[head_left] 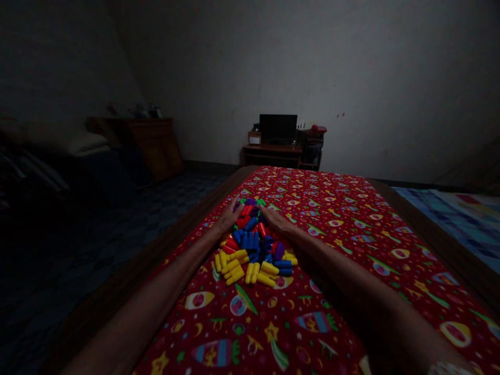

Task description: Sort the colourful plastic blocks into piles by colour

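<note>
A heap of plastic toy blocks (252,250) in yellow, blue, red, purple and green lies on a red patterned cloth (336,271) in front of me. My left hand (229,216) rests on the heap's far left side, fingers stretched out flat against the blocks. My right hand (275,219) lies on the far right side, its fingers also extended toward the top of the heap. Both hands cup the pile from the far end. Neither hand grips a single block.
The cloth covers a long wooden-edged surface (175,229). A low desk with a dark monitor (278,128) stands against the far wall. A wooden cabinet (154,143) is at left. A blue patterned mat (464,219) lies at right. The room is dim.
</note>
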